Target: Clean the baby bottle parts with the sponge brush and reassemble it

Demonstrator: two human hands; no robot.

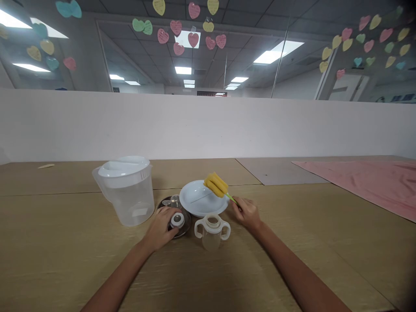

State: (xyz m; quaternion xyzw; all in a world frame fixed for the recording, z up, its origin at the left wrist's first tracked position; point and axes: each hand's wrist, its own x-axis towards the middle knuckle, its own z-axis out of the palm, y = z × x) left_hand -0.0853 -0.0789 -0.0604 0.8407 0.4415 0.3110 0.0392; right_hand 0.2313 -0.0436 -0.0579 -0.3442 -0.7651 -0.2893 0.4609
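My right hand (pixel 247 212) is closed round the green handle of a bottle brush (pixel 216 185) with a yellow sponge head. The sponge hangs over the right part of a white bowl (pixel 188 193). My left hand (pixel 163 227) has its thumb and fingers round a white bottle collar (pixel 177 220), above a dark round metal tray (pixel 186 225). Small clear parts (pixel 174 200) lie on the tray beyond my fingers. Between my hands a baby bottle (pixel 212 238) with two white handles stands upright and open at the top.
A clear pitcher (pixel 133 195) with a white lid stands left of the tray. A pink cloth (pixel 367 182) covers the table's right side, near a grey sheet (pixel 276 171). A flat pale piece (pixel 46 166) lies far left. A white wall (pixel 208 125) borders the table behind.
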